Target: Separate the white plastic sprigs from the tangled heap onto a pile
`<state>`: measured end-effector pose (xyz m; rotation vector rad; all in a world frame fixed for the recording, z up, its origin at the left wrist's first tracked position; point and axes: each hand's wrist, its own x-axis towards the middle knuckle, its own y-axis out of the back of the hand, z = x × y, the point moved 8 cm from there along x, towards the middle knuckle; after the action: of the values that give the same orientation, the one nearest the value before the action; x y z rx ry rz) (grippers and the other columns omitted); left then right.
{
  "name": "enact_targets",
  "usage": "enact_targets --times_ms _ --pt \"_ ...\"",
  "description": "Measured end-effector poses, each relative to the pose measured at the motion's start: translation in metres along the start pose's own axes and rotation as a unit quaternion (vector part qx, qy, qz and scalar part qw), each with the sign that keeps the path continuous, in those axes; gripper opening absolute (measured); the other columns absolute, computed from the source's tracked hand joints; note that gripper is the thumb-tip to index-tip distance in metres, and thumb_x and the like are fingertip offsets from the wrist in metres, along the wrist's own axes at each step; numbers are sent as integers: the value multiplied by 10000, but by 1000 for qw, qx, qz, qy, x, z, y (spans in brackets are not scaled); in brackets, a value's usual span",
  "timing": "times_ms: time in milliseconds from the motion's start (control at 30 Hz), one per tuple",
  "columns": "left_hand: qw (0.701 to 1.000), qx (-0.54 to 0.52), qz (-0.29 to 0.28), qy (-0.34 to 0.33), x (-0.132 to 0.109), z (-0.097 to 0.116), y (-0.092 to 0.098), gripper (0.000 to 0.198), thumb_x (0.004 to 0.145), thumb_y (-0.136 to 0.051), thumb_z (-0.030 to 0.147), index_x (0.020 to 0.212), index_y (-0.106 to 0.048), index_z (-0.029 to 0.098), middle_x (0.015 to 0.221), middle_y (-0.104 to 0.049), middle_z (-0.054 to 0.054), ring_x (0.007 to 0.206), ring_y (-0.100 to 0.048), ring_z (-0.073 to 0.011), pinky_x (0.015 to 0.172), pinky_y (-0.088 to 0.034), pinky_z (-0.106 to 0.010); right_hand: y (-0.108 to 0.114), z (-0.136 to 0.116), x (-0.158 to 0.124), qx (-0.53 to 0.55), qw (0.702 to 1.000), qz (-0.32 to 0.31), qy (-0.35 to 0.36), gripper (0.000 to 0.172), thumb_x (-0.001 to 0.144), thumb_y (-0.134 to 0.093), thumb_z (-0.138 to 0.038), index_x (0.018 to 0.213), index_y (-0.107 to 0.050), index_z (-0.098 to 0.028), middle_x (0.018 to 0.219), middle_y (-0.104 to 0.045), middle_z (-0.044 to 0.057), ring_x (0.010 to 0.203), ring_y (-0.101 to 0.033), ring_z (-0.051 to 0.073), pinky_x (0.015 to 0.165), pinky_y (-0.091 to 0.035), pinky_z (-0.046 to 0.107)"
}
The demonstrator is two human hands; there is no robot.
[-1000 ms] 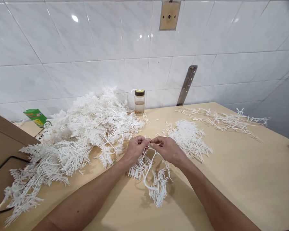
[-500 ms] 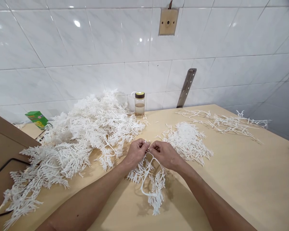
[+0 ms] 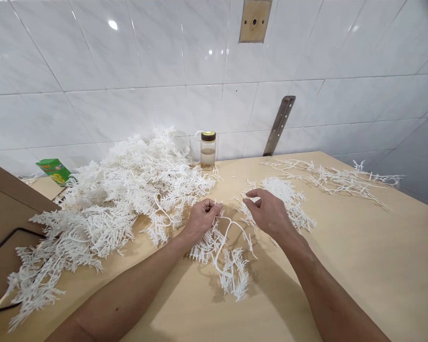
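Observation:
My left hand (image 3: 201, 219) is closed, pinching the stem of a white plastic branch (image 3: 219, 244) between thumb and fingers. Its bare, curved stems and feathery sprigs hang down toward me over the table. My right hand (image 3: 267, 212) is over the near left side of a small pile of loose white sprigs (image 3: 288, 194). Its thumb and forefinger are a little apart, with nothing that I can make out between them. To the left of my left hand rises a large heap of leafy white plastic branches (image 3: 139, 175).
Bare white stems (image 3: 337, 180) lie at the back right of the wooden table (image 3: 374, 256). A bottle of liquid (image 3: 208, 152) stands by the tiled wall, left of a metal bracket (image 3: 280, 126). At far left are a green box (image 3: 54, 172) and a brown panel (image 3: 14, 213).
My right hand has left the branch and moved right to the loose sprigs, its fingers parting. My left hand keeps its hold. One stem of the branch now shows bare. The view has tilted slightly down.

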<state>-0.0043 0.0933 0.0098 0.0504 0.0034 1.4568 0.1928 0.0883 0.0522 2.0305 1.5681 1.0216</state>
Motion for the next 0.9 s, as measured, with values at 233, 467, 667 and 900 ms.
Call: enact_targets --times_ms 233,467,667,900 --pt "1000 -17 -11 -5 1 -1 -4 390 740 -712 530 685 -599 160 613 -590 2 546 -485 -99 528 -369 -227 -48 -35 -20 115 971 -205 46 303 834 -607 -470 908 -745 -211 853 -737 45 696 -617 177 633 -444 291" --pt "999 -45 -30 3 1 -3 -8 395 751 -704 527 668 -600 156 589 -562 4 524 -464 -97 517 -352 -234 -50 -37 -22 127 966 -220 49 303 851 -559 -451 751 -669 -187 723 -677 16 662 -564 155 629 -414 283" --pt "999 12 5 -31 0 2 -2 365 778 -675 469 617 -544 169 560 -480 32 533 -397 -88 511 -312 -224 -47 -47 -27 73 971 -207 94 270 868 -513 -356 668 -601 -198 615 -575 -13 581 -466 132 556 -335 266" --pt "997 -4 68 -28 10 8 23 357 751 -703 473 650 -544 169 557 -461 56 460 -357 -57 446 -291 -200 -31 -37 -20 28 980 -179 85 198 840 -545 -310 738 -673 -199 747 -697 33 667 -604 173 634 -431 290"
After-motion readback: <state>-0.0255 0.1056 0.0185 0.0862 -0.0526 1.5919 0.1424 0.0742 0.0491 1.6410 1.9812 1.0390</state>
